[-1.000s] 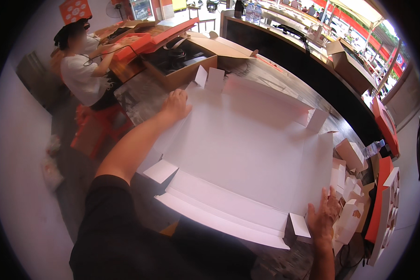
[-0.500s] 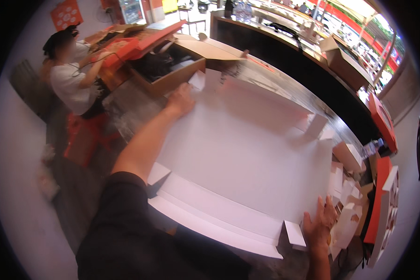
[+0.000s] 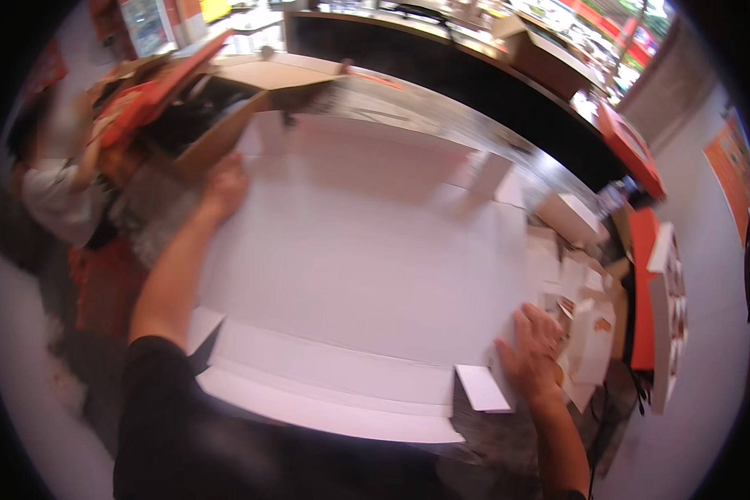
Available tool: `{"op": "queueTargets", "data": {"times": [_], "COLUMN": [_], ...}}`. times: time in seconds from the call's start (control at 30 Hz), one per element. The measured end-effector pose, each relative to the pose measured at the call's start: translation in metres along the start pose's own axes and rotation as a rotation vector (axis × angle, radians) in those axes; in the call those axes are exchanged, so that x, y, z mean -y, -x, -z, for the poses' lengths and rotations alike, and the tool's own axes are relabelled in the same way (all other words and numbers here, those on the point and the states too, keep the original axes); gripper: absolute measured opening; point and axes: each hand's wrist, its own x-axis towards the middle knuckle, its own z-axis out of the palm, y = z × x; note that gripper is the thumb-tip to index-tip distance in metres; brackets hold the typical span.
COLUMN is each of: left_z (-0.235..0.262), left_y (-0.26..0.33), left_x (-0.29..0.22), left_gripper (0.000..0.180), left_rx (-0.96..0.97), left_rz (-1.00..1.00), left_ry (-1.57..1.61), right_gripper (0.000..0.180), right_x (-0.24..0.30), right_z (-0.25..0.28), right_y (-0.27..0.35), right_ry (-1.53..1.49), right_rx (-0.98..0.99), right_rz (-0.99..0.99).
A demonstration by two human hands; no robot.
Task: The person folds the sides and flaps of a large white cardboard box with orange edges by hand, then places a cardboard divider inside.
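White cardboard (image 3: 367,258) | right hand (image 3: 532,354): cartons (image 3: 592,333) beside | left hand (image 3: 225,185): brown box (image 3: 227,133) near

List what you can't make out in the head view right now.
All in the head view:
- White cardboard: underside hidden by its own upper face.
- Left hand: fingertips blurred, so its grip is unclear.
- Right hand: palm hidden by the back of the hand.
- Brown box: contents dark, blurred, partly hidden by its near wall.
- Co-worker: blurred; what they handle is unclear.
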Motion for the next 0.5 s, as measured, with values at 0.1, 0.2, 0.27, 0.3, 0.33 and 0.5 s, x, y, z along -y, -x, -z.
{"op": "queueTargets", "data": {"times": [0.1, 0.2, 0.27, 0.3, 0.33, 0.5], "left_z": [0.04, 0.036, 0.029, 0.027, 0.025, 0.022], "left_y": [-0.021, -0.006, 0.002, 0.002, 0.002, 0.001], "left_x": [-0.025, -0.042, -0.039, -0.037, -0.036, -0.033], "left_gripper": [0.06, 0.065, 0.065, 0.066, 0.066, 0.069], "left_rx": [0.404, 0.481, 0.474, 0.469, 0.465, 0.548], "left_rz": [0.347, 0.36, 0.338, 0.323, 0.311, 0.296], "left_ry": [0.049, 0.091, 0.073, 0.062, 0.049, 0.012], "right_gripper": [0.059, 0.057, 0.055, 0.054, 0.054, 0.062], "right_x": [-0.009, -0.005, -0.006, -0.01, -0.014, -0.017], "right_z": [0.01, -0.001, -0.01, -0.017, -0.022, -0.048], "right_y": [-0.018, -0.043, -0.072, -0.087, -0.097, -0.144], "right_ry": [0.03, 0.11, 0.142, 0.138, 0.133, 0.099], "right_rx": [0.033, 0.166, 0.201, 0.194, 0.187, 0.095], "right_rz": [-0.02, -0.094, -0.116, -0.118, -0.117, -0.044]}}
